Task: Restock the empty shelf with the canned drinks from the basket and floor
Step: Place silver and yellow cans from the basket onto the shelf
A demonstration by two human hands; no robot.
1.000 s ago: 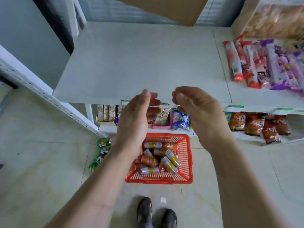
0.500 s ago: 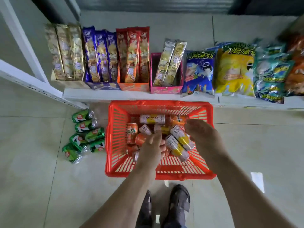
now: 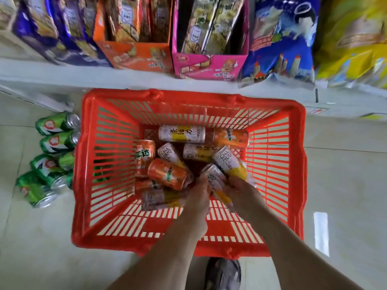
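Inside red basket (image 3: 88, 164), lower centre of frame: left hand (image 3: 199, 193) and right hand (image 3: 240, 191) both clamped on one white-yellow can (image 3: 215, 181). Green cans (image 3: 52, 141) on floor, left. Risk: loose neighbours rolling, grip slipping on smooth can.

Floor (image 3: 345, 185): pale glossy tiles, thin dark grout lines, one running across to the right. A bright rectangular patch of light (image 3: 321, 233) lies on the tile at lower right — the reflection is sharp-edged.

Low white shelf (image 3: 62, 74) spans the top of the view, its front edge close to the floor. On it, left to right: purple snack packs (image 3: 62, 32), an orange display box (image 3: 134, 51), a pink display box (image 3: 211, 63), a blue bag (image 3: 280, 38), a yellow bag (image 3: 354, 38) — all blurred. A white upright bar (image 3: 35, 99) slants at far left.
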